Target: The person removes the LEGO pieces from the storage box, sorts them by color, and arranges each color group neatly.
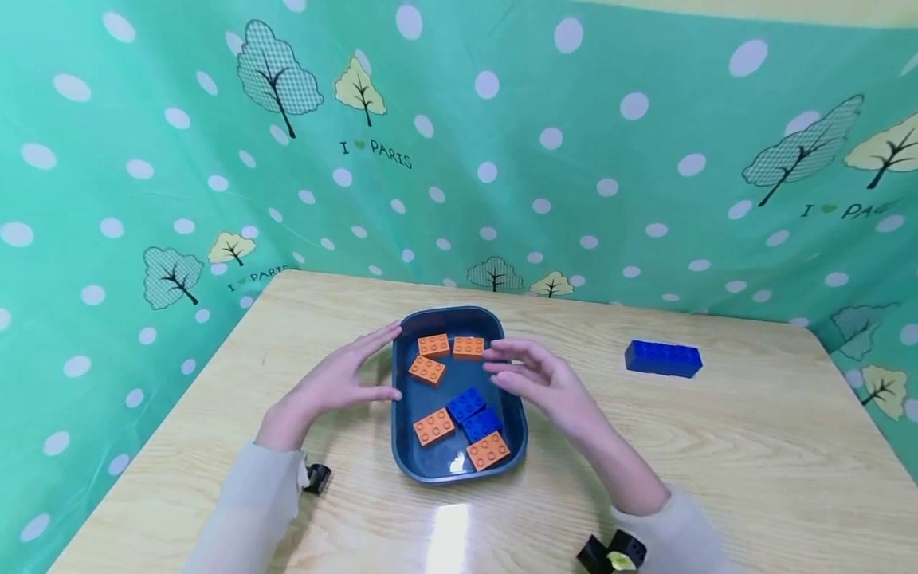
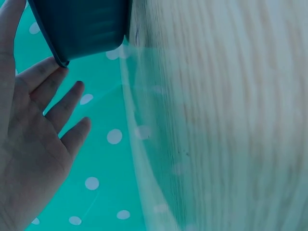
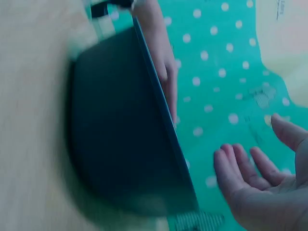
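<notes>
A dark blue tray [image 1: 459, 480] stands on the table with several orange toy bricks [image 1: 433, 427] and two blue toy bricks [image 1: 466, 404] lying loose in it. My left hand [image 1: 337, 381] is at the tray's left side, thumb and fingers spread, tips right at the rim. In the left wrist view, the fingers of that hand [image 2: 43, 120] reach the rim corner of the tray [image 2: 82, 29]. Over the right rim hovers my right hand [image 1: 548, 387], fingers loosely bent, nothing in them. The right wrist view shows this hand [image 3: 260, 187] apart from the tray wall [image 3: 120, 125].
A longer blue brick [image 1: 663, 359] lies on the wooden table [image 1: 753, 446], right of the tray. A green dotted cloth [image 1: 445, 159] with tree prints hangs behind and beside the table. Black wrist devices sit at both sleeves [image 1: 247, 502].
</notes>
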`<state>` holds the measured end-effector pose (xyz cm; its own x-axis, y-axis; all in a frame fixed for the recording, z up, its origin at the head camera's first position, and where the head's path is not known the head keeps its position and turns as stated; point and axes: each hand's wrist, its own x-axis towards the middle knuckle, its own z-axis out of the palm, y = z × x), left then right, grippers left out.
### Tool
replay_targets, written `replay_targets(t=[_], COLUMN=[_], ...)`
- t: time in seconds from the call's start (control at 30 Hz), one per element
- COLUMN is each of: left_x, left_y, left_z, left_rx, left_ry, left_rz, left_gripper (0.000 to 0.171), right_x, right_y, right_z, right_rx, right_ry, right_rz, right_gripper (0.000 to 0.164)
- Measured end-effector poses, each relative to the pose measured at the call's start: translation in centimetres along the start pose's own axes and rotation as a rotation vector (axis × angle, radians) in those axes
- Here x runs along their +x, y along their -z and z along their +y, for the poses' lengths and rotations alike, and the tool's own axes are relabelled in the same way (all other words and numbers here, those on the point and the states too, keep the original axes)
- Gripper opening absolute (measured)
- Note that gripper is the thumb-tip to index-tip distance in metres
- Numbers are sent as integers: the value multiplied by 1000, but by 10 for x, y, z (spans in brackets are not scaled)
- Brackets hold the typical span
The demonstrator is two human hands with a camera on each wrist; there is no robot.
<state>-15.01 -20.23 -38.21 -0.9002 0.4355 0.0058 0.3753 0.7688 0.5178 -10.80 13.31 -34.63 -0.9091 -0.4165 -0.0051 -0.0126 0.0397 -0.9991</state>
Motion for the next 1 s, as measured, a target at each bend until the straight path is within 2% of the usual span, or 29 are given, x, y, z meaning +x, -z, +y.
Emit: replay_targets(t=[0.17, 0.27, 0.5, 0.73, 0.93, 1.0], left_x=[-1, -2, 4, 9, 7, 5], left_y=[0, 0, -4, -2, 0, 0], left_z=[-2, -5, -6, -5, -4, -5], left_rx=[-7, -6, -29, -10, -10, -9], left_ry=[23, 38, 8, 9, 20, 30], left_rz=[6, 3, -9, -13, -23, -25], left_gripper=[101, 101, 102, 100, 100, 100], right_x=[9, 16, 21, 32, 40, 41], right_y=[-30, -43, -54, -58, -65, -68], right_z=[1, 6, 12, 24, 32, 32], right_rx=[-12, -30, -37, -29, -91, -99], right_ry=[-55, -92, -203, -205, -244, -271], right_rz=[-56, -59, 49, 74, 222, 239], right_gripper=[46, 47, 45, 41, 40, 44])
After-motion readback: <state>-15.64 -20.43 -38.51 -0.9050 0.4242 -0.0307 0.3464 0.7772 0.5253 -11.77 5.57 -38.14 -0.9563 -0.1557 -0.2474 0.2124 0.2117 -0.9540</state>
